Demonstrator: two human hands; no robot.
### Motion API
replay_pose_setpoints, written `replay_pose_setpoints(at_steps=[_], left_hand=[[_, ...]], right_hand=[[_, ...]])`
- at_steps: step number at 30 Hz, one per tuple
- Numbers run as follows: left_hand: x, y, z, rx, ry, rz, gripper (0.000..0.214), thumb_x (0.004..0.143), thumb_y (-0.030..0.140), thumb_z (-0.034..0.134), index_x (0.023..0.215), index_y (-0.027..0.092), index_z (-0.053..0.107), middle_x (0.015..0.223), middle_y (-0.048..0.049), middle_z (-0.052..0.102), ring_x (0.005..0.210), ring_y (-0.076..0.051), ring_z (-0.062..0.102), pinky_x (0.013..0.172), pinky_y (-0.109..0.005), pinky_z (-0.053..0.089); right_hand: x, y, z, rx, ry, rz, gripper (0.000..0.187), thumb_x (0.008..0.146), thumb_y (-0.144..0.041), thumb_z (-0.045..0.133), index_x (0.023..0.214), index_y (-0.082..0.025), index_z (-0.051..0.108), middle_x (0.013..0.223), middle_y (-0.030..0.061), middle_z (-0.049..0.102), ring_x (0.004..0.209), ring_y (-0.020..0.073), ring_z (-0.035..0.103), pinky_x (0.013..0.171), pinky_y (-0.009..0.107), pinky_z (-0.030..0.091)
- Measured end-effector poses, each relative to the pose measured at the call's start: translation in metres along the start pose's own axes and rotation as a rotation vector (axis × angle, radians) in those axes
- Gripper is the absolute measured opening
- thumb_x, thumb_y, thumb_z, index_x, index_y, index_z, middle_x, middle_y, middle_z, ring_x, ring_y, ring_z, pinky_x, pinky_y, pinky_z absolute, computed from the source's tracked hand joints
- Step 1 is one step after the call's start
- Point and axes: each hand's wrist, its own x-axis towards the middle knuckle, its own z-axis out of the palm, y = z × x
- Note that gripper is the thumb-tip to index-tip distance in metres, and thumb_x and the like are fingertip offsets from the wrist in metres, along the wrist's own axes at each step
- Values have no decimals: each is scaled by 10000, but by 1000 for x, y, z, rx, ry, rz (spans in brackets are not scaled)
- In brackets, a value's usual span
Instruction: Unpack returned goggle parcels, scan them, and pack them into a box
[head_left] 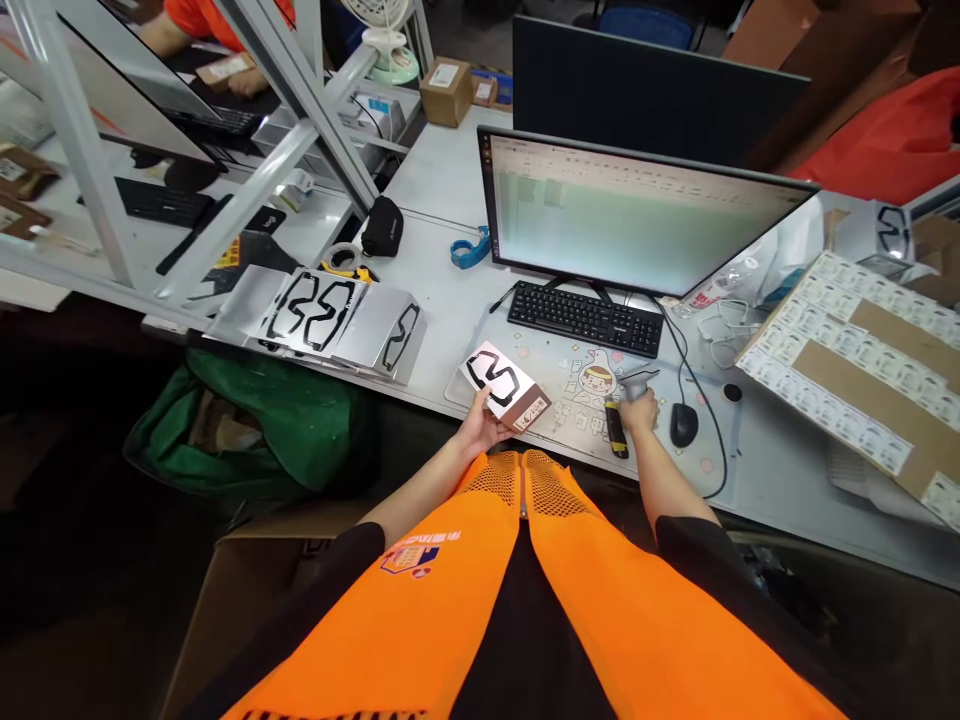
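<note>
a: where's the box (504, 385)?

b: in the left hand (480, 425), at the near edge of the desk (442, 190), over the corner of the mat (570, 375). it's tilted, with the face bearing the black mark up and a brown side with a label turned toward the person.

a: how are the fingers?

b: curled under and round the box's near end, thumb on the side. a firm hold, not a pinch. the forearm comes up from below and the wrist is bent a little inward.

a: and the right hand (641, 410)?

b: closed round the scanner (615, 428), fingers pressed together on the grip. the scanner's head points left toward the box. the two are near but apart. i can't tell whether a finger is on the trigger.

a: how far along does the work look?

b: midway, i'd say. one box is in hand by the scanner, and a spread of like boxes (322, 310) lies farther left on the desk. which of those are done, the picture doesn't show. the monitor (637, 215) shows a pale sheet, too blurred to read. the keyboard (585, 318) and mouse (683, 425) lie untouched.
</note>
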Motion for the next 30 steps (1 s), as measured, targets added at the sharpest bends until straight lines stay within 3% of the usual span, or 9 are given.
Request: replay_pose_setpoints(at_steps=[2,5,8,12,15,18,23,26,30], left_hand=[[4,0,3,-9,22,-6,660,1028,701,469,1331,154,681,1166,-166,792,968,-305,781,873,-434,652],[12,0,8,-30,66,-7,644,1027,692,481,1299,143,679,1132,-168,789,939,-301,783,876,-438,653],[19,-2,12,-29,77,-2,635,1006,710,523,1276,155,672,1116,-163,786,949,-299,780,916,-441,642],[24,-7,17,-7,89,33,691,947,773,578,1248,157,661,1109,-154,778,962,-295,770,956,-439,625],[24,-10,19,2,101,26,684,932,785,579,1190,157,664,1092,-151,777,950,-291,766,959,-449,622],[24,-11,16,22,120,68,659,928,785,588,1154,172,672,1113,-149,781,974,-293,767,974,-455,617],[20,-13,-2,107,250,180,643,872,762,698,1150,182,696,1121,-149,790,980,-297,763,953,-437,622],[16,-14,-13,178,368,243,648,827,737,769,1143,178,689,1090,-159,792,959,-300,764,914,-432,623],[10,-13,-24,229,505,302,695,762,664,876,1183,194,586,1108,-164,771,1014,-315,757,918,-458,612]], right_hand=[[-8,2,-14,26,-64,-46,604,881,-329,621,1422,-63,589,1269,247,715,1159,365,683,983,445,547],[-42,9,-38,140,-275,-329,419,842,-422,656,1149,-147,734,946,87,771,897,279,707,842,367,570],[-89,14,-62,299,-456,-654,444,814,-484,691,1115,-166,761,968,51,783,903,260,702,847,351,569],[-121,12,-76,338,-531,-769,417,850,-470,678,1146,-190,768,1007,47,793,912,251,700,854,344,563],[-107,16,-70,264,-487,-716,443,863,-553,652,1118,-209,764,920,49,776,834,259,684,802,361,553],[-70,26,-57,125,-326,-581,532,866,-614,604,1170,-202,750,911,89,766,852,302,696,829,404,548],[-11,46,-31,-57,-135,-454,678,940,-561,510,1446,-123,623,1219,218,753,1110,389,701,972,480,539],[5,58,-15,-70,-44,-474,759,975,-555,485,1542,-51,510,1401,291,664,1300,421,626,1080,520,500],[9,68,6,-89,17,-466,789,992,-501,472,1593,7,412,1395,334,626,1347,453,583,1142,561,455]])
